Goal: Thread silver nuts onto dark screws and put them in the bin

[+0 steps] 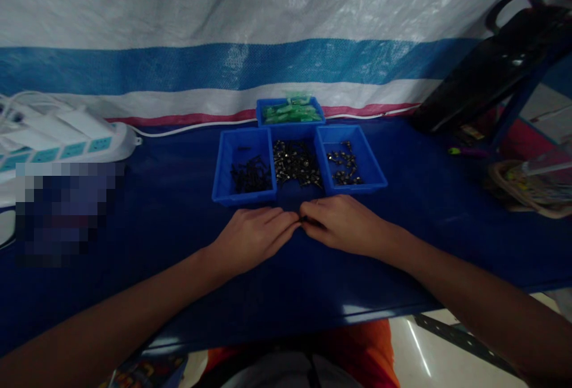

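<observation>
My left hand (257, 236) and my right hand (342, 224) meet fingertip to fingertip just in front of the blue bins, both closed in a pinch. A small dark piece (304, 219) shows between the fingers of both hands; its kind is too small to make out. Beyond my left hand, a blue bin (218, 164) holds thin black parts (251, 174). Past my right hand, another blue bin (379, 164) contains small shiny metal parts (346, 164). A heap of mixed dark and shiny small parts (297, 161) lies between these bins.
Behind stands a blue bin (259, 115) with green packets (292, 111). White power strips (89, 140) lie at left beside a blurred-out item (67, 215). A black bottle-like object (482, 66) leans at right, near a basket (527, 194). Striped sheeting (250, 66) hangs behind the blue-covered table (179, 215).
</observation>
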Tool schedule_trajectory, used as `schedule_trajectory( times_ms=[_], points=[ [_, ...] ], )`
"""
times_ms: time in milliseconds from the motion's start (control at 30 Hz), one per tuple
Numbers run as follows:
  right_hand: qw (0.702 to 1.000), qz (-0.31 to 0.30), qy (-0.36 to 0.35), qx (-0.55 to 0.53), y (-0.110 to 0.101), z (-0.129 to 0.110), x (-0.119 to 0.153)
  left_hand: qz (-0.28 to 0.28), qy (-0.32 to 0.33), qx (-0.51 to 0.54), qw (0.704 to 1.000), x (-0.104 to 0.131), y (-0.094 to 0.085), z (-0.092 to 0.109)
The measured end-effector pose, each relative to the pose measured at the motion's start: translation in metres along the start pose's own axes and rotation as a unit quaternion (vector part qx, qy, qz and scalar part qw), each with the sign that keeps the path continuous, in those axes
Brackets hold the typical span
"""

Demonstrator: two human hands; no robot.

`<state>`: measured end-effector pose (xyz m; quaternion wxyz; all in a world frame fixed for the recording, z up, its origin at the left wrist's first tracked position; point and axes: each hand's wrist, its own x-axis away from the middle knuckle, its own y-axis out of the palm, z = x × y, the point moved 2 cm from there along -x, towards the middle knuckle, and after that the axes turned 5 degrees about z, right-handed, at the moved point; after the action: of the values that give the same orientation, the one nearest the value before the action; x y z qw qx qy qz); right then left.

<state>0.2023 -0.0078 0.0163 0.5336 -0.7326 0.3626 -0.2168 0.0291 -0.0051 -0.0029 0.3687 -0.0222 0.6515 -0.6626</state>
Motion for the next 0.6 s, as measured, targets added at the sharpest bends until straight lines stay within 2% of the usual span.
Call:
schedule_trajectory(
  times_ms=[100, 167, 433, 533, 600],
  points=[
    [1.0, -0.01, -0.015, -0.014, 0.003, -0.001, 0.0, 0.006, 0.044, -0.017, 0.999, 0.0, -0.002, 0.004],
    [1.0, -0.01, -0.014, -0.019, 0.003, -0.001, 0.001, 0.007, 0.044, -0.015, 0.999, 0.0, -0.002, 0.004],
    [0.999, 0.012, 0.036, -0.029, -0.003, 0.004, 0.0, -0.022, -0.054, 0.039, 0.998, -0.001, 0.0, -0.006],
    [0.995, 0.038, 0.064, -0.068, -0.005, 0.003, 0.0, -0.046, -0.083, 0.056, 0.994, -0.001, 0.002, -0.008],
    [0.99, 0.045, 0.059, -0.122, -0.006, 0.001, 0.0, -0.06, -0.093, 0.07, 0.991, -0.001, 0.003, -0.008]
  ],
)
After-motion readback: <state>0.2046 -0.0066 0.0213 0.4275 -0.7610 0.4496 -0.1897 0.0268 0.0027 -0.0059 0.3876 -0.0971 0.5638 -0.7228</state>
